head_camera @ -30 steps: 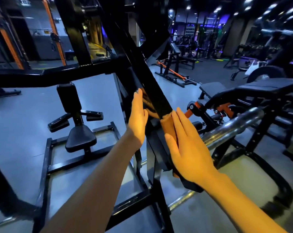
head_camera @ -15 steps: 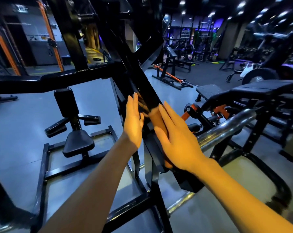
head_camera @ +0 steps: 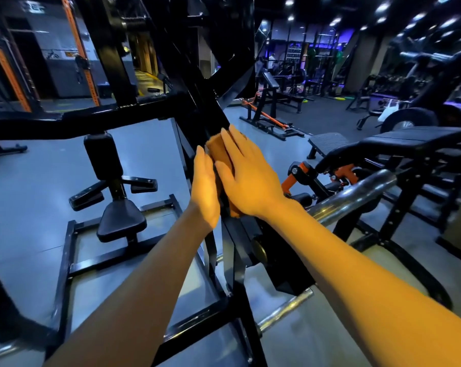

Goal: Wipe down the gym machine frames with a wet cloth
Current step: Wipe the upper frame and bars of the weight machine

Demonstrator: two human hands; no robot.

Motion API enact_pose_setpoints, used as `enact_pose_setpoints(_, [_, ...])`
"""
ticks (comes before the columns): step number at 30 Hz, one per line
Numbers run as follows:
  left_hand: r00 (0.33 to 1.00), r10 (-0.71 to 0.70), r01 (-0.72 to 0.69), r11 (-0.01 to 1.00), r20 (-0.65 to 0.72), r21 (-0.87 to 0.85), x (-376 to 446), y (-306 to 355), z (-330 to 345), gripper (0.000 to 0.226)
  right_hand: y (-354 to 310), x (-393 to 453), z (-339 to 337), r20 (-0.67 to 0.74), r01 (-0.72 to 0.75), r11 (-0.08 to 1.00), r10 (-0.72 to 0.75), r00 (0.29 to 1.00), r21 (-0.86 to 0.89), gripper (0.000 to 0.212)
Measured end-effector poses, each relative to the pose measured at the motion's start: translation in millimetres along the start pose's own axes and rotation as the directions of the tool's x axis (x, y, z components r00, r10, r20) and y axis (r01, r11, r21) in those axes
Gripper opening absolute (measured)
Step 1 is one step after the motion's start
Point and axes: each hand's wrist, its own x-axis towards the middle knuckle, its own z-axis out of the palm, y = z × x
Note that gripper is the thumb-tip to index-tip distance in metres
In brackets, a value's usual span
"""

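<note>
My right hand (head_camera: 247, 178) lies flat, fingers straight and together, pressing a folded brown cloth (head_camera: 218, 152) against the sloping black bar (head_camera: 197, 83) of the machine frame. The cloth sits under the palm, with its upper end showing beyond my fingertips. My left hand (head_camera: 205, 186) is open too, fingers extended, set edge-on against the other side of the same bar, so the two hands sandwich it with the cloth between; neither is curled into a grip. I cannot tell whether the left palm touches the cloth or only the metal.

Judging progress, I would say I am in the middle of this one diagonal member. The cloth is about halfway along its visible run: the stretch above, up to where it crosses the horizontal beam (head_camera: 73, 120), and the lower part down to the black pivot housing (head_camera: 274, 263) both need a pass as far as I can say. The dim lighting shows no wet sheen or streaks that would mark what is clean, so I cannot confirm any section as finished.

Outward from here much appears left: the horizontal beam, the base frame (head_camera: 67, 260) around the padded seat (head_camera: 122, 221), the chrome bar (head_camera: 356, 197) at right, and the black bench (head_camera: 409, 140) beyond it.
</note>
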Motion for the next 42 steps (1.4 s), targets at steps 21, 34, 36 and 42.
enact_pose_setpoints(21, [0.996, -0.052, 0.058, 0.993, -0.068, 0.098, 0, -1, 3, 0.061, 33, -99, -12, 0.020, 0.069, 0.988, -0.072, 0.997, 0.135, 0.065])
enact_pose_setpoints(34, [0.994, -0.068, 0.072, 0.996, -0.080, 0.046, -3, -3, 8, 0.061, 49, -124, -17, 0.071, 0.127, 0.986, -0.136, 0.988, 0.110, 0.063])
enact_pose_setpoints(36, [0.992, -0.067, 0.073, 0.996, -0.104, 0.050, -2, -4, 9, 0.059, 39, -87, -18, 0.048, 0.104, 0.990, -0.108, 0.993, 0.093, 0.064])
enact_pose_setpoints(42, [0.977, -0.066, 0.081, 0.994, -0.204, 0.068, 17, 23, -33, 0.060, 2, 25, -6, -0.117, 0.025, 0.996, -0.015, 0.993, 0.085, 0.063])
